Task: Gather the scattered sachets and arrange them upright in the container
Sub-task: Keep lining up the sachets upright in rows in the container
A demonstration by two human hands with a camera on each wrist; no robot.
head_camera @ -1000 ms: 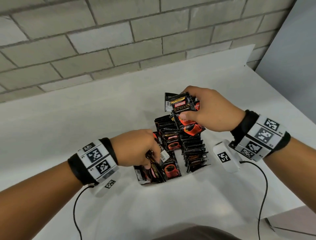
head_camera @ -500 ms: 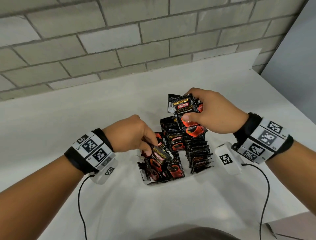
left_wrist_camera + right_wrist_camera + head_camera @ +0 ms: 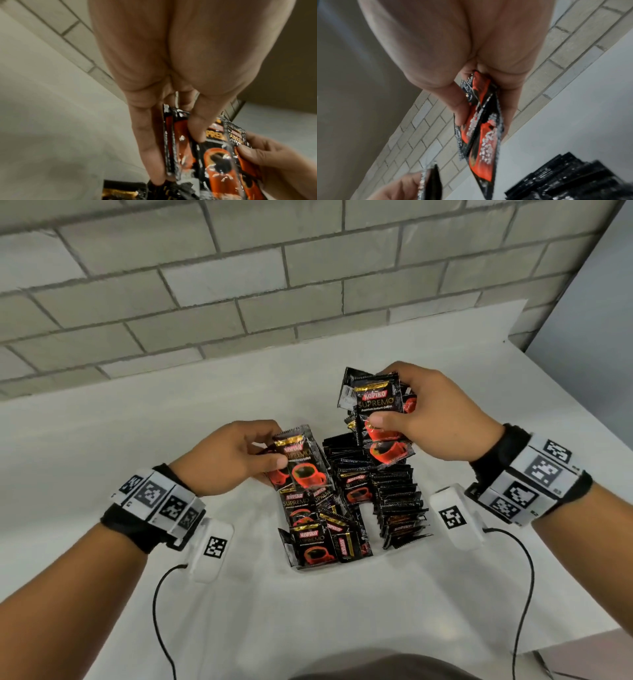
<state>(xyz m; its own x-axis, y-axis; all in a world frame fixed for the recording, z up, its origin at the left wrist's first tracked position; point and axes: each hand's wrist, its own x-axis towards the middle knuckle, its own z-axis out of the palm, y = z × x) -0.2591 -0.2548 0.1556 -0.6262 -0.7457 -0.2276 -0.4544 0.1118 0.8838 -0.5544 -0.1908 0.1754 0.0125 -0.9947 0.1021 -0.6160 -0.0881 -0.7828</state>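
Container (image 3: 387,559): white, low on the white table (image 3: 137,440), packed with black-and-red coffee sachets (image 3: 399,508); right rows upright, left ones leaning.
Left hand (image 3: 233,455): thumb and fingers pinch a small bunch of sachets (image 3: 303,457) just above the container's left side.
Right hand (image 3: 431,414): grips a fanned stack of sachets (image 3: 376,412), raised over the far end.
Beyond: grey brick wall (image 3: 239,285).

The head view looks forward and down from above, well back from the fingers of both hands. Each wrist view looks along its palm, very near its own fingers. All three share the sachets (image 3: 303,460) pinched between the fingertips.
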